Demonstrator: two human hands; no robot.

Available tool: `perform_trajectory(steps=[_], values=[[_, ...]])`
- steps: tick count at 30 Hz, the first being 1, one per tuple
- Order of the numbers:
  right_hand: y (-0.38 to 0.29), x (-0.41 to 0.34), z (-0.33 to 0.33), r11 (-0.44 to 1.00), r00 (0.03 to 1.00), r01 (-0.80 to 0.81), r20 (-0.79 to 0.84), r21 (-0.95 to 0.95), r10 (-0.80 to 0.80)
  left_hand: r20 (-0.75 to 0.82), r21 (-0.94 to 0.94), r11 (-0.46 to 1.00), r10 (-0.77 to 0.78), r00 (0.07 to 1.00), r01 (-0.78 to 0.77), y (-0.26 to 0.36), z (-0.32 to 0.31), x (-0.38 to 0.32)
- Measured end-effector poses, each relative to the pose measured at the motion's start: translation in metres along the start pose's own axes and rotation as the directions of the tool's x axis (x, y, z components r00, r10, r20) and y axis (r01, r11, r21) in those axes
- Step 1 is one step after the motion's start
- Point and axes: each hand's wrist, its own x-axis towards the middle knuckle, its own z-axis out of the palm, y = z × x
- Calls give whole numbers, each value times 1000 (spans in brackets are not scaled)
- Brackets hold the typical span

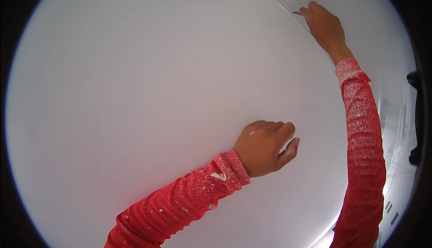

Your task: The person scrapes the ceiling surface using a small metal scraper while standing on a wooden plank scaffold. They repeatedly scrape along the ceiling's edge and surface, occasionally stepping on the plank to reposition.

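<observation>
A broad, smooth white surface point(152, 79) fills most of the view. Over its lower middle is my left hand point(266, 146), fingers curled loosely with a gap between thumb and forefinger, holding nothing; a white spot marks its back. At the upper right my right hand point(324, 25) pinches a small dark, thin tool point(297, 13), whose exact kind I cannot tell. The tool's tip meets a thin curved-looking seam point(276, 0) along the surface's edge. Both red sleeves point(182, 200) are speckled with white powder and white smears.
Beyond the seam lies a pale strip or adjoining surface point(364, 28). Past my right forearm, at the far right rim, bright light and small dark slots point(394, 218) show in a blurred white area.
</observation>
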Motion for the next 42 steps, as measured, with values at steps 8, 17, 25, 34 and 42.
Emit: perform_trajectory(steps=[8,17,25,34,42], values=[[-3,-44,20,651,813,-569,223,502,538,-55,-6,1000,22,998,-22,0,-1,-1],[-24,-46,40,652,777,-567,65,504,626,12,-2,1000,5,1000,-5,-2,1,-2],[-23,-47,42,621,738,-575,10,532,675,-3,-14,1000,14,1000,-14,0,0,-1],[-44,-12,39,675,789,-498,-39,545,614,-49,-12,999,39,998,-40,-5,8,-4],[-75,44,37,766,837,-357,-181,535,516,-82,-27,997,64,995,-67,-6,10,-4]])
